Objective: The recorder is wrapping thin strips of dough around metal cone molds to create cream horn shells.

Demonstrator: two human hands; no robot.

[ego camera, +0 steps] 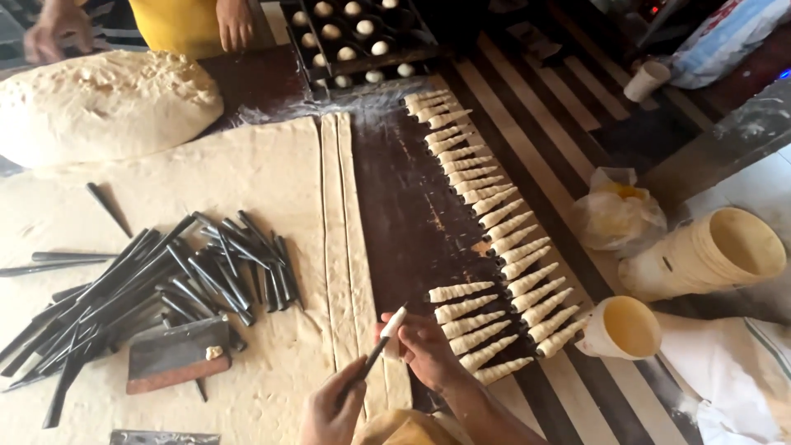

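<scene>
My left hand (332, 408) grips the thin end of a dark metal cone mould (375, 356) near the bottom middle. My right hand (424, 348) pinches a strip of pale dough (395, 321) at the mould's upper tip. The strip runs from long cut dough strips (344, 247) lying along the edge of a rolled dough sheet (247, 181). To the right, several dough-wrapped cones (494, 222) lie in rows on the dark wooden table (404, 206).
A heap of bare black cone moulds (165, 280) and a dough scraper (177, 356) lie on the sheet at left. A big dough mound (99, 103), a tray of dough balls (350, 37), another person's hands (235, 23), paper cups (709, 251) and a plastic bag (618, 214) surround the area.
</scene>
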